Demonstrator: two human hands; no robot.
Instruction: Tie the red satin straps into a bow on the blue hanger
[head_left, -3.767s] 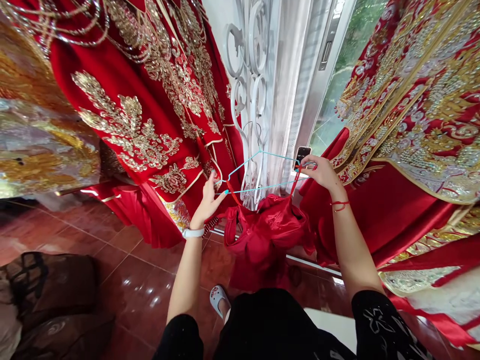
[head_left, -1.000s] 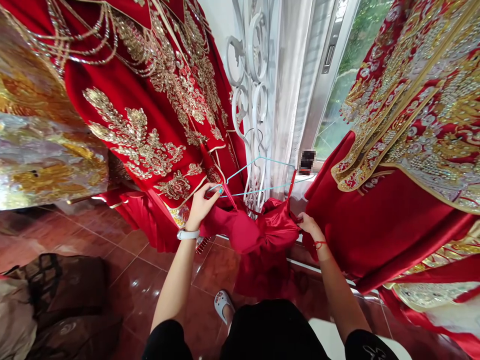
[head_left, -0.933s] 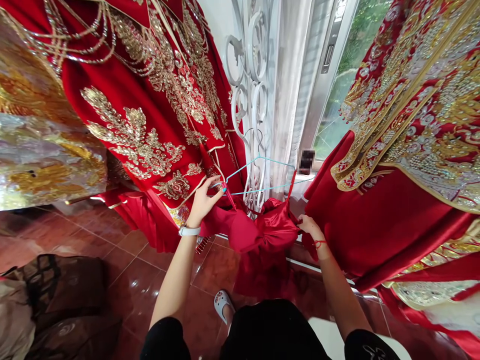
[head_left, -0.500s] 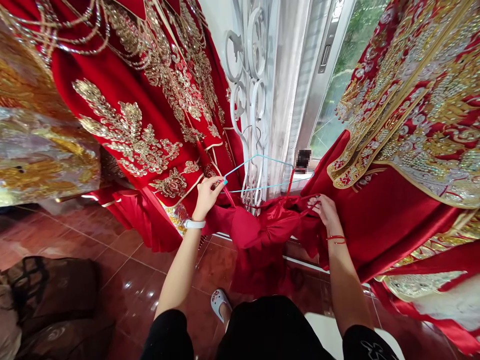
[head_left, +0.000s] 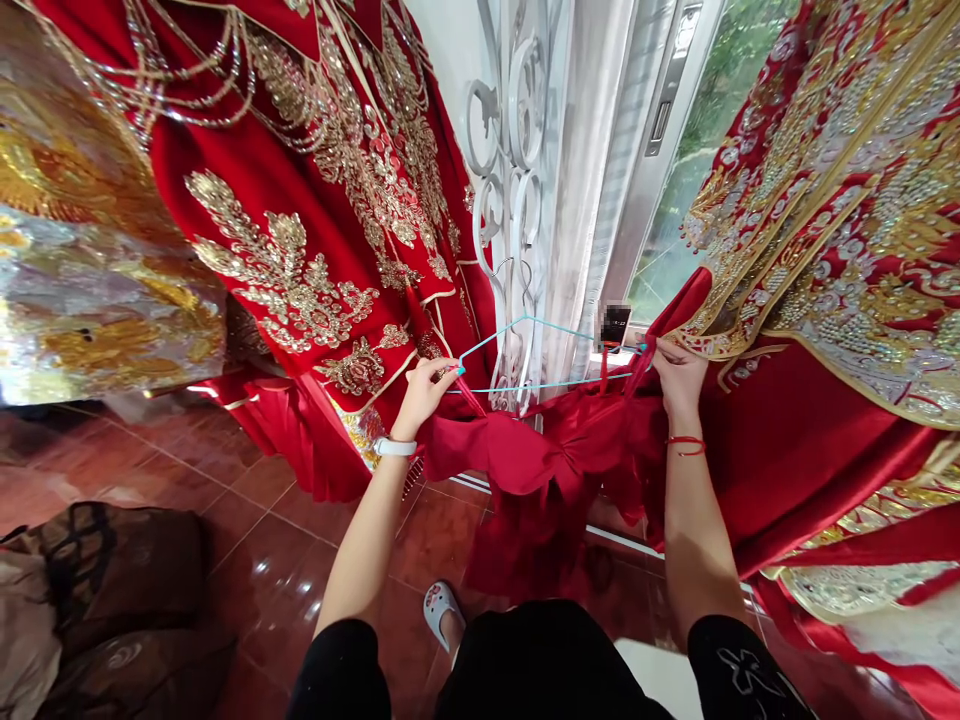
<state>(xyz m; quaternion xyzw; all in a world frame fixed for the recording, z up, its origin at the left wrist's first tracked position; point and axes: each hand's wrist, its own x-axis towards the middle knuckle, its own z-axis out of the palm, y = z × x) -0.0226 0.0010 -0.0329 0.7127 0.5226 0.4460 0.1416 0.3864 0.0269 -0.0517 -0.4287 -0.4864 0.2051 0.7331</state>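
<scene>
A red dress [head_left: 523, 455] with a gathered bodice hangs between my two hands, its skirt falling toward the floor. Behind its top edge runs a thin light-blue hanger [head_left: 562, 327] with a metal hook. My left hand [head_left: 425, 395] pinches the hanger's left end, where a red strap comes down to the bodice. At the other end, my right hand [head_left: 680, 378] grips the right red strap against the hanger's tip. The fingertips there are partly hidden by the strap.
Red gowns with gold embroidery [head_left: 289, 270] hang at left, beaded red-and-gold garments [head_left: 862, 250] at right. A white scrolled metal grille [head_left: 526, 110] and a window frame [head_left: 660, 130] stand ahead. Brown bags [head_left: 127, 580] lie on the tiled floor [head_left: 277, 570].
My right hand has moved up and slightly right, bringing the right strap to the hanger's end. My left hand keeps its pinch. The view has shifted a little.
</scene>
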